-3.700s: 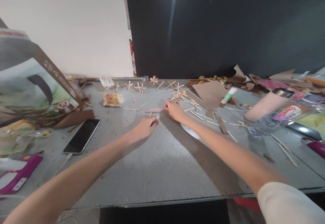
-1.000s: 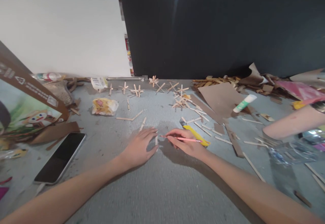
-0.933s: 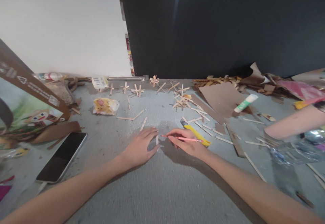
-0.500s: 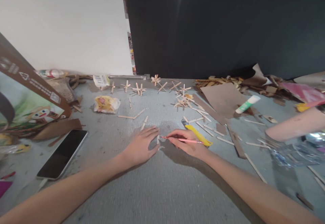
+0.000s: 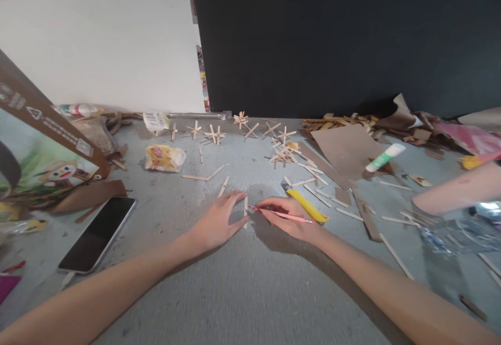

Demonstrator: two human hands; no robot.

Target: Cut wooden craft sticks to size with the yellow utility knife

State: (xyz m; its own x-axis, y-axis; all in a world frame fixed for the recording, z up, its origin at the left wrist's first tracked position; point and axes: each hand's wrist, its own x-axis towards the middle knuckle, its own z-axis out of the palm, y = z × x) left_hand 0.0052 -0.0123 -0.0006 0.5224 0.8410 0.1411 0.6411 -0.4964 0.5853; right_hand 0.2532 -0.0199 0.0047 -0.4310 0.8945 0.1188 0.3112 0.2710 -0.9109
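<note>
A short wooden craft stick (image 5: 246,210) lies upright in view on the grey table. My left hand (image 5: 217,218) holds it, the fingertips near its far end and the thumb near its close end. A pink pencil (image 5: 287,215) is pinched in my right hand (image 5: 291,219), its tip at the right side of the stick. Just behind my right hand rests a yellow-handled cutter (image 5: 307,205). Another craft stick (image 5: 224,186) lies beyond my left hand. Further back stand several star-shaped pieces made of crossed sticks (image 5: 214,134), with a pile of them (image 5: 285,153) to the right.
Left are a phone (image 5: 97,235), a printed cardboard box (image 5: 47,141) and a yellow packet (image 5: 165,158). On the right lie a glue stick (image 5: 385,157), cardboard (image 5: 342,149), loose sticks (image 5: 348,213) and a clear plastic container (image 5: 462,235). Another person's forearm (image 5: 454,191) reaches in there.
The left fingers have shifted slightly, so more of the craft stick shows. The pencil tip stays beside it. The whole view has shifted a little.
</note>
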